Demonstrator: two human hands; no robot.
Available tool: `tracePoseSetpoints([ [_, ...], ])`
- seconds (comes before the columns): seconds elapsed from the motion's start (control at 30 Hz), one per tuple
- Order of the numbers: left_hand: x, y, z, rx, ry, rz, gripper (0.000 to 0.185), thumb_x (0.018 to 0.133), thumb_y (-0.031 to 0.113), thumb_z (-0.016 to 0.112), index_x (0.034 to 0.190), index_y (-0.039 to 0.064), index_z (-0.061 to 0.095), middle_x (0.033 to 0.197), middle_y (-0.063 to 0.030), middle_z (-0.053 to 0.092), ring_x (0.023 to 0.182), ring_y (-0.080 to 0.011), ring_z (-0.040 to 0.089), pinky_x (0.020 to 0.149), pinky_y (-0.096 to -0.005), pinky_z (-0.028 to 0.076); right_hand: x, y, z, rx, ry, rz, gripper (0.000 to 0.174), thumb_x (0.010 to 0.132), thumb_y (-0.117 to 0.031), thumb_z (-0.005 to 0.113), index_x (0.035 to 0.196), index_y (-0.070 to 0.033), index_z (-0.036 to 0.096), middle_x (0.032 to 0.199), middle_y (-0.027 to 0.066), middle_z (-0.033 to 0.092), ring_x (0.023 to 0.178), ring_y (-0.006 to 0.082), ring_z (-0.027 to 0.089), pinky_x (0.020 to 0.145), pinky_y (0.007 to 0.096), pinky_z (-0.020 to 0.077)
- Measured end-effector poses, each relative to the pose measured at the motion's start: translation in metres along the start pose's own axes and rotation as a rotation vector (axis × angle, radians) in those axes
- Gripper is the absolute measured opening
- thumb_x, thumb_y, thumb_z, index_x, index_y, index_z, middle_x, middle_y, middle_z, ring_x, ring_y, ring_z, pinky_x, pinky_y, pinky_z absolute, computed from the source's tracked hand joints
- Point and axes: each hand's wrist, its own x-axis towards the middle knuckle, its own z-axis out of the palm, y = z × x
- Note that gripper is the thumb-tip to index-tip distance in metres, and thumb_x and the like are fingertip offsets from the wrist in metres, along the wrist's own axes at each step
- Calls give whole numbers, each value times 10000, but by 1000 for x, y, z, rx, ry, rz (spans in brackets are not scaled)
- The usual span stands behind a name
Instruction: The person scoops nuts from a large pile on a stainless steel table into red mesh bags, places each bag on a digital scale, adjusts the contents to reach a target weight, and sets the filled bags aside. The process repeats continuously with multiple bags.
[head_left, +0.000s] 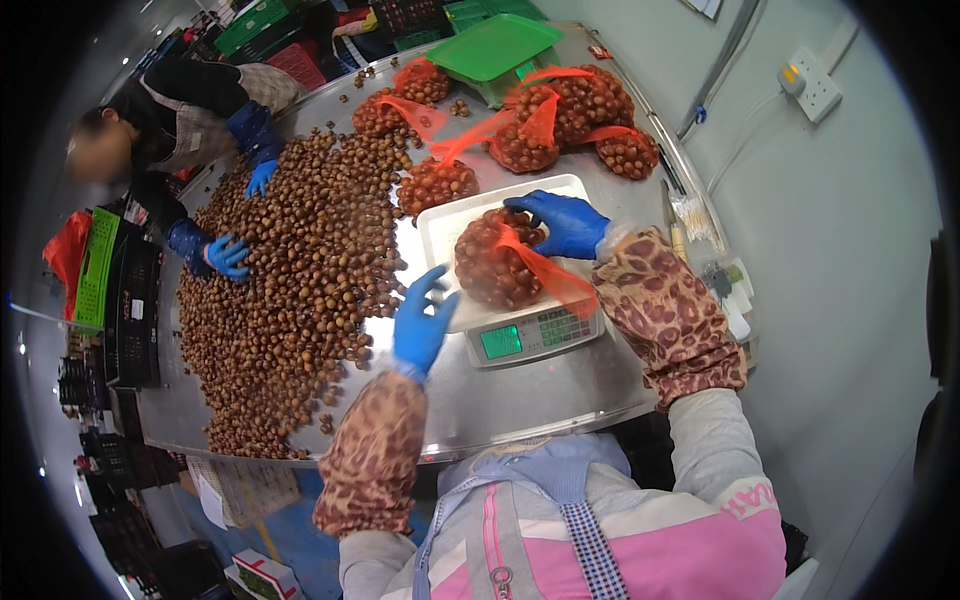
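A red mesh bag of round brown nuts (495, 262) lies in the white tray (577, 187) of a digital scale (540, 337) with a lit green display. My right hand (562, 223), in a blue glove, rests on the bag's upper right side with its fingers curved over it. Just left of the bag, by the tray's rim, my left hand (424, 319) is raised in a blue glove, fingers apart and holding nothing. The bag's loose red mesh end trails towards the lower right. A big heap of loose nuts (300, 262) covers the metal table's left part.
Several filled mesh bags (525, 146) lie behind the scale, near a green plastic basket (495, 49). Across the heap a co-worker's blue-gloved hands (226, 257) touch the nuts. A knife (667, 206) and cotton swabs (694, 217) lie along the right edge, beside a wall.
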Motion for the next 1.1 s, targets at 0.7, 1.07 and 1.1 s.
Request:
tracePoseSetpoints([
  [0.7,59,26,46,24,-143,-90,407,793,255,638,1154,79,577,1038,-131,640,947,-234,624,814,-317,482,57,-29,5,-294,-374,78,606,668,-482,644,1106,-77,538,998,170,628,916,338,606,772,406,478],
  [1.07,60,19,57,-543,-213,-308,407,849,227,618,1212,89,499,1083,-33,576,904,-143,575,788,-251,475,41,-48,16,-253,-201,144,384,753,-376,587,1034,-114,586,962,162,640,891,341,612,779,401,478],
  [1.1,61,21,56,-618,-227,-276,434,851,241,614,1235,99,470,1107,-37,559,922,-150,569,794,-267,477,41,-48,16,-204,-166,169,388,749,-377,593,1034,-114,583,961,161,640,891,343,611,780,401,478],
])
